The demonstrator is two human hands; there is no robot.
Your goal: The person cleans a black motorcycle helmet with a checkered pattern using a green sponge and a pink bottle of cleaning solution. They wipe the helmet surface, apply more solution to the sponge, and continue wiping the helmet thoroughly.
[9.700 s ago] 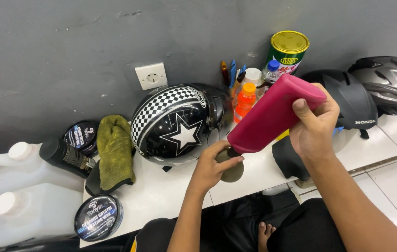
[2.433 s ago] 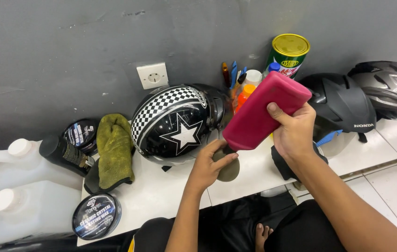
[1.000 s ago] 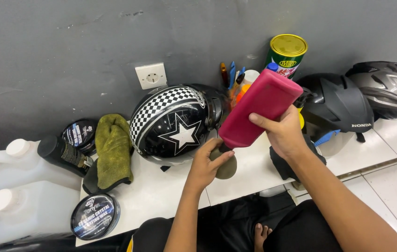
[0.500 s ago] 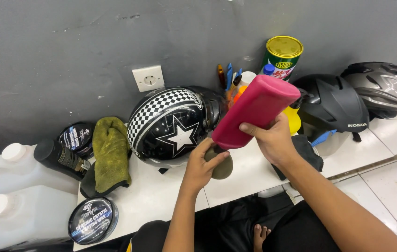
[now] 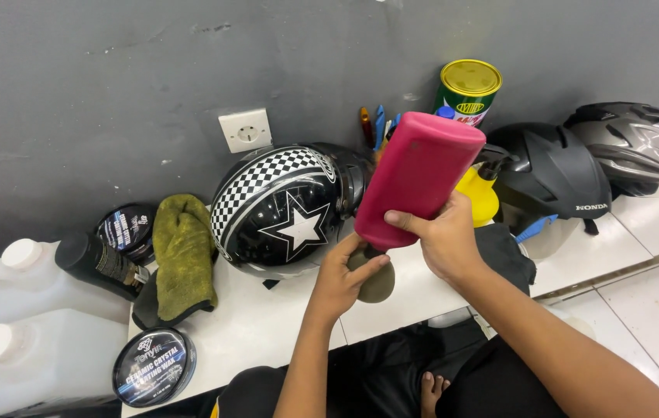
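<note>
Hands meet just above the white surface [image 5: 267, 340]. The left hand [image 5: 341, 279] has its grip curled around a small olive-grey applicator pad [image 5: 376, 280], thumb and fingers pinching it from the side. Directly above it, the right hand [image 5: 442, 244] wraps closed about the lower half of a pink bottle [image 5: 415, 182], held upturned: its long axis tilts up and to the right, its hidden mouth end pointing down at the pad, touching or nearly so. The left hand is therefore the nearer to that mouth. Behind them sits a black helmet with a white star [image 5: 287, 213], a green cloth [image 5: 182, 255] to its left, and a dark grey wall [image 5: 113, 77] beyond.
</note>
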